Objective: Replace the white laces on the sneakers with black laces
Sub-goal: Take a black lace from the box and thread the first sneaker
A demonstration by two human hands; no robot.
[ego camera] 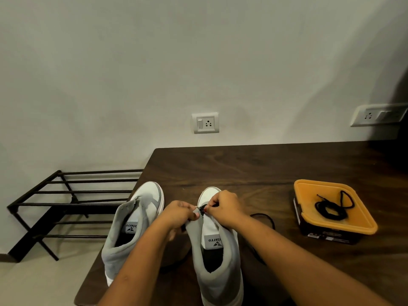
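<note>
Hands (203, 212) on sneaker (217, 261), box (335, 214) aside

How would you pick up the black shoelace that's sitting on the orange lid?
Come straight down from above and pinch the coiled bundle where the strands overlap. The spare black lace lies loose and flat on the orange lid, whose raised rim blocks a sideways approach. Grabbing only the stray end near the back would probably leave the rest trailing, so the thick coil looks the surer spot.
</note>
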